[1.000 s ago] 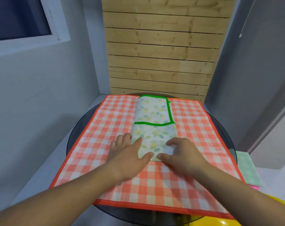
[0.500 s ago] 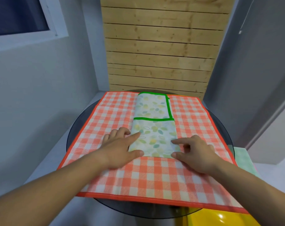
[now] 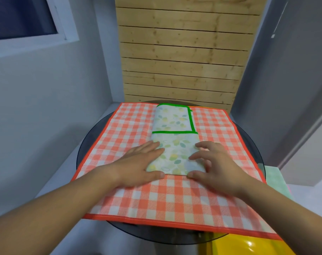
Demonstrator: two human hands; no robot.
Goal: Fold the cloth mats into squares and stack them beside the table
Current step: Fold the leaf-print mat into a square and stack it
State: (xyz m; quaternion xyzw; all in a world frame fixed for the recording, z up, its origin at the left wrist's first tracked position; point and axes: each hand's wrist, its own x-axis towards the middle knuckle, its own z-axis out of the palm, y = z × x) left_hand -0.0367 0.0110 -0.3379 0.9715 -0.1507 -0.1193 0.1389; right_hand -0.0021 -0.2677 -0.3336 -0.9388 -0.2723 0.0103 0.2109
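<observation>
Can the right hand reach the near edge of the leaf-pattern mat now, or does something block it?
Probably yes. The right hand already lies on the near right corner of the leaf-pattern mat; nothing covers that edge, and the left hand rests at the other side.

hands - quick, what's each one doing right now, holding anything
Left hand: open, flat on the near left edge of the leaf-print mat.
Right hand: open, fingers curled on its near right corner, gripping nothing.

I see a matt, woven orange-checked cloth mat (image 3: 175,197) on a smooth dark glass round table (image 3: 86,144); behind the table, rough pale wooden slats (image 3: 182,57).
</observation>
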